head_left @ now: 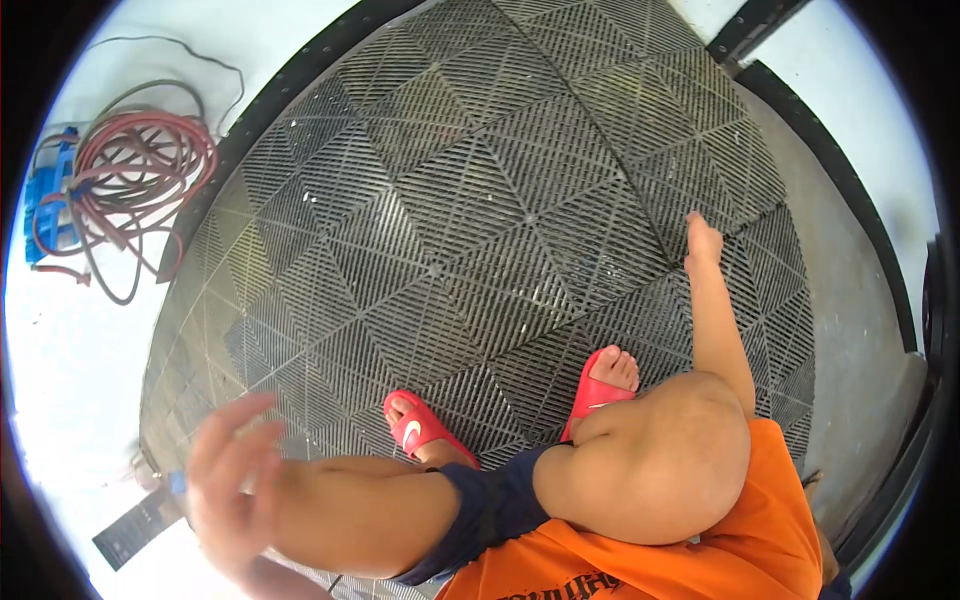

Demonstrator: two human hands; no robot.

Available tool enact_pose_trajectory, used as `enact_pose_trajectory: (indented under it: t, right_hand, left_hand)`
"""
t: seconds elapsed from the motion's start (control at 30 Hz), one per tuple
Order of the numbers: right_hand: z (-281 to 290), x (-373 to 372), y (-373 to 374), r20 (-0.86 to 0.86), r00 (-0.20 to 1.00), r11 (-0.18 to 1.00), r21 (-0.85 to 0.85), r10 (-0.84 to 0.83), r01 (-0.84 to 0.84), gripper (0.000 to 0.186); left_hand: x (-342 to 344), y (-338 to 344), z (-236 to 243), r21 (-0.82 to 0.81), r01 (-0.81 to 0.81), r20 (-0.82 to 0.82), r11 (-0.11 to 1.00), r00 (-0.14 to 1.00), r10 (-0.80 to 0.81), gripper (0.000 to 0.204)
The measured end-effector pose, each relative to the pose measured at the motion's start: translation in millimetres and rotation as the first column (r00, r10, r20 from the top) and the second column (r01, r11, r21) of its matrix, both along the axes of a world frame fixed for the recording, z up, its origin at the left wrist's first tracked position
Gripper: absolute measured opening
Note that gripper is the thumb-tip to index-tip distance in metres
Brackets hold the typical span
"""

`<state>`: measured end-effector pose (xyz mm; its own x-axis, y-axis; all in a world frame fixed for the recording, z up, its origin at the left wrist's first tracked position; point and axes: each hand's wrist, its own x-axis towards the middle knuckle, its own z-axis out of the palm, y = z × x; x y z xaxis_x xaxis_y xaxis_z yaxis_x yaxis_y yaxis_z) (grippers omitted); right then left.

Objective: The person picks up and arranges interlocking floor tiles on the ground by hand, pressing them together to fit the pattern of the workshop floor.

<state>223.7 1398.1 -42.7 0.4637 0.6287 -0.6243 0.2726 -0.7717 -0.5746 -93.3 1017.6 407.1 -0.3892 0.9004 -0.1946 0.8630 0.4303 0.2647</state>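
Note:
My left hand (pixel 235 485) is raised beside my left knee at the lower left. It is smeared by motion, but its fingers look apart and I see nothing in them. My right arm reaches forward past my bent right knee (pixel 665 460). At its end, my right hand (pixel 704 245) hangs above the dark floor mat (pixel 480 200). One finger stretches forward, the others are partly hidden, and no held thing shows. On my feet are red slide sandals (pixel 425 425) with a white mark, both resting on the mat.
A coiled reddish hose (pixel 145 165) hangs against the white wall on a blue holder (pixel 50 210) at the upper left. A black strip (pixel 285 85) edges the mat along the walls. Grey bare floor (pixel 860 330) lies to the right. A dark grey plate (pixel 135 528) shows at the lower left.

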Motion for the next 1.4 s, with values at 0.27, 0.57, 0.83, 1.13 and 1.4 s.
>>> enact_pose_trajectory:
  t: [0.27,0.57,0.83,1.13,1.4]
  right_hand:
    - [50.1,-20.4,-18.0,-0.584,0.787,0.942,0.104,-0.201,0.318,0.078]
    - [87.7,58.4,-32.9,-0.311,0.949,0.886,0.428,-0.044,0.181,0.068]
    - [111.6,128.1,-213.0,-0.456,0.882,0.927,0.267,-0.119,0.264,0.074]
    - [112.8,255.1,-376.3,-0.145,0.963,0.936,0.239,-0.229,0.259,0.078]
    - [116.8,243.7,-454.7,0.127,0.991,0.964,-0.257,-0.034,0.066,0.064]
  left_hand:
    - [-1.6,-33.1,-21.5,0.014,-0.020,0.088,1.000,0.996,0.019,0.021]
    - [-25.2,-67.6,-29.6,0.243,0.120,0.192,0.962,0.967,-0.169,0.022]
    - [-71.3,-84.7,-35.8,0.307,0.301,0.204,0.903,0.906,-0.371,0.019]
    - [-150.3,-149.7,-36.7,0.619,0.182,0.283,0.764,0.855,-0.434,0.019]
    - [-255.8,-312.7,-208.5,0.071,-0.718,0.393,0.692,0.658,0.642,0.036]
